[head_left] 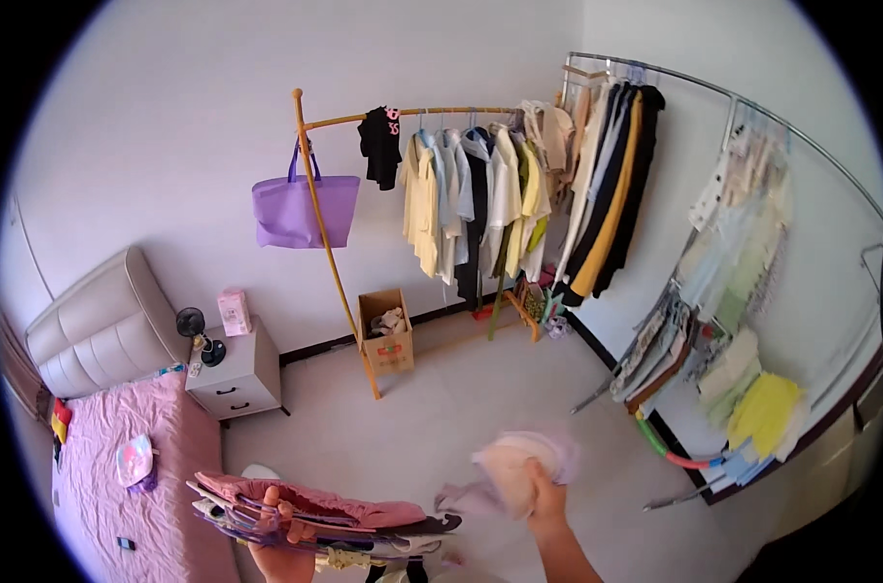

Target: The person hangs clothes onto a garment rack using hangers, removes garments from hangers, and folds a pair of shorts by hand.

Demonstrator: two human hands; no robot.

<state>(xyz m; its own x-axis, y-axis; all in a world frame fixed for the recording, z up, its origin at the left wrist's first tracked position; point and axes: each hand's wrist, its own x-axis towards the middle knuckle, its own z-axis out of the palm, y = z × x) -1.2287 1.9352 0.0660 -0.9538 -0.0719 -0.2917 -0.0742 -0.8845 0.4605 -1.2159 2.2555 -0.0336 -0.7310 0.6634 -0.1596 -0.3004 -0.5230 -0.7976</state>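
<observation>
A pale grey floor (315,428) spreads through the middle of the room, meeting plain white walls (461,58) along a dark skirting. At 8 o'clock lies a bed (184,437) with a pink sheet and a padded headboard (121,325); on the sheet rest a pastel bag (135,460) and a dark phone (126,543). Just beside the bed, between 8 and 9 o'clock, a grey bedside cabinet (252,364) carries a black fan (192,324) and a pink box (234,312). A wooden rack (335,121) runs from 11 toward 1 o'clock, with a purple tote (286,209) at 10 o'clock behind its slanting post and a row of light shirts (422,209) near 12. The post's foot stands just beside an open cardboard box (386,358), close to the centre. At 2 o'clock a metal rack (734,96) bears trousers (597,194) and pale clothes; a bright yellow garment (765,413) hangs near 4 o'clock. At 7 o'clock the left hand (281,530) is closed around a bundle of hangers (233,525) with a dusky pink garment (364,510) on top, which stands in the way of the bed's edge and the floor below. At 5 o'clock the right hand (545,496) grips a peach and lilac cloth (508,466) between thumb and bent fingers; it is blurred, and may be a cup-shaped garment.
</observation>
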